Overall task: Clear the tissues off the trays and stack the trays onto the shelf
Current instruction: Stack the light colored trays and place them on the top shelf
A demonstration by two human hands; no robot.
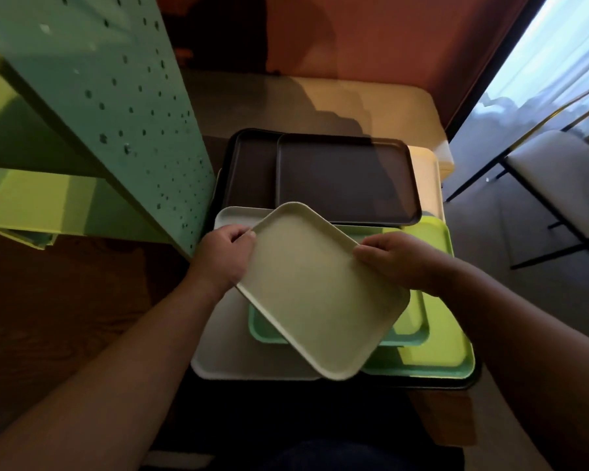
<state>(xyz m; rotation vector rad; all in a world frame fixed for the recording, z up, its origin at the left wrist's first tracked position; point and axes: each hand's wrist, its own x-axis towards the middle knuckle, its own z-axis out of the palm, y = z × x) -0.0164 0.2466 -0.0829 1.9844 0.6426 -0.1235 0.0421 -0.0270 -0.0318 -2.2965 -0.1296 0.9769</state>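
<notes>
Red wall (371, 35) and a bright window (565, 52) sit behind a low table (371, 96) that is covered with trays. You are holding a pale cream tray (320, 290) with both hands, up over the others and turned at a slant. Your left hand (223, 256) grips its far left corner, with the thumb on top and the fingers curled under the rim. Your right hand (398, 260) is closed on the right edge the same way. I see no tissues on this tray or on the trays below, so the clearing part looks done. You seem to be on the stacking step now. Under the cream tray lie a white tray (228, 338), a small green tray (266, 329) and a big yellow-green tray (439, 321). Two dark trays (344, 178) lie farther back on the table. The green shelf (92, 107) with little holes stands on your left, just beside the table. Next, I think you need to swing the tray over to the left and turn it flat. Then slide it onto a shelf level. Watch the shelf post so the corner does not bump it. Keep both hands tight until the tray rests
</notes>
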